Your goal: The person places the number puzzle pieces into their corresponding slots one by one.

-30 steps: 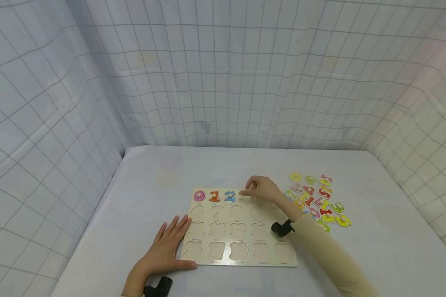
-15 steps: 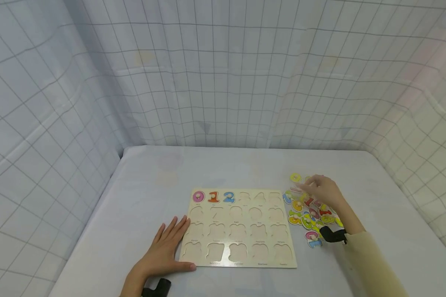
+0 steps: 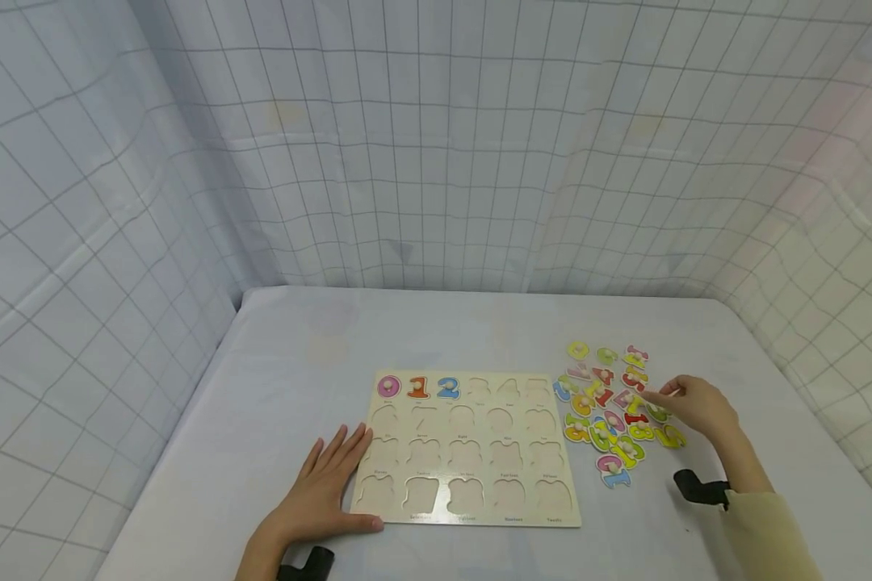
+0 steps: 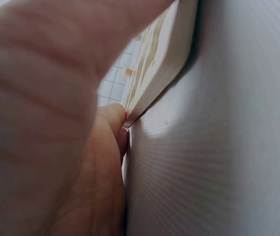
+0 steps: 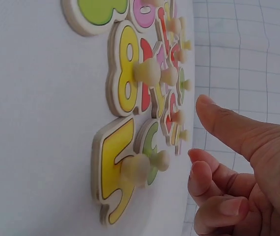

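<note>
My left hand (image 3: 320, 492) lies spread at the near left corner of the wooden number puzzle board (image 3: 465, 448), fingertips and thumb touching its edge. In the left wrist view the board's side (image 4: 164, 73) runs close past the palm. A pink 0 (image 3: 388, 386), a red 1 (image 3: 417, 387) and a blue 2 (image 3: 448, 388) sit in the top row. My right hand (image 3: 698, 407) hovers at the right side of the loose number pieces, thumb and fingers apart, holding nothing. Nearest it in the right wrist view are a green 3 (image 5: 151, 142) and a yellow 5 (image 5: 111, 152), both knobbed.
Several loose knobbed number pieces (image 3: 603, 398) lie crowded, some overlapping, right of the board. A pink-and-blue 10 (image 3: 614, 470) lies at their near end. Grid-patterned white curtains (image 3: 436, 161) enclose the white-covered table (image 3: 407, 323) at the back and sides.
My right hand has moved right from over the board's top row, across the loose pieces, to their right side. My left hand has stayed at the board's edge.
</note>
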The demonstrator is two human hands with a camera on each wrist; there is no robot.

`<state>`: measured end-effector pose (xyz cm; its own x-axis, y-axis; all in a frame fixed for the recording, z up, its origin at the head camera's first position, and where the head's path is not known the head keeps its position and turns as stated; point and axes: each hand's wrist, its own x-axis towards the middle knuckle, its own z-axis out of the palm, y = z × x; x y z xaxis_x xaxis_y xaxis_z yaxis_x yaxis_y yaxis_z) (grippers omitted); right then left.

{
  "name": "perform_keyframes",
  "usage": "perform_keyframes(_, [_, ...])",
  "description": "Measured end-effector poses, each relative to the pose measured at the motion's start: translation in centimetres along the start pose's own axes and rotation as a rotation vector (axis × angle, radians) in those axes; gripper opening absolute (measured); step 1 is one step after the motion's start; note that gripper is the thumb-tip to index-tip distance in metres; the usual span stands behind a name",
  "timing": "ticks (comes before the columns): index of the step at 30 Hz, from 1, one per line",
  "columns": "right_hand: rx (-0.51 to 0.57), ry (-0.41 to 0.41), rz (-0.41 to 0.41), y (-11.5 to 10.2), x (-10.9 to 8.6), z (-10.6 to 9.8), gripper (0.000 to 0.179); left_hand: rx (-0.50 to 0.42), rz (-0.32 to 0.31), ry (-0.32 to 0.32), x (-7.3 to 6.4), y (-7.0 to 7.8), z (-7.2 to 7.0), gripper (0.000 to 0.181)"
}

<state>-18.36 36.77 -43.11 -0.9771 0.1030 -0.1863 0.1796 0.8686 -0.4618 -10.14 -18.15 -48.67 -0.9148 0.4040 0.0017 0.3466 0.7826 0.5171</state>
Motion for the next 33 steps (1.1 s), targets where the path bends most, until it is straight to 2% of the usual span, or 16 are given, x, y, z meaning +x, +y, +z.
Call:
perform_keyframes(8, [0.030,-0.017,0.046,1.2,-0.6,0.2,0.053,-0.002,-0.012,-0.021,0.0,0.0,-0.1,0.119])
perform_keyframes(26, [0.047,0.003,0.039,2.3,-0.6,1.2,0.047,-0.003,-0.019,-0.025,0.0,0.1,-0.1,0.118])
perform_keyframes(33, [0.090,0.014,0.078,2.5,-0.4,1.3,0.047,-0.003,-0.024,-0.022,0.0,0.2,-0.3,0.119])
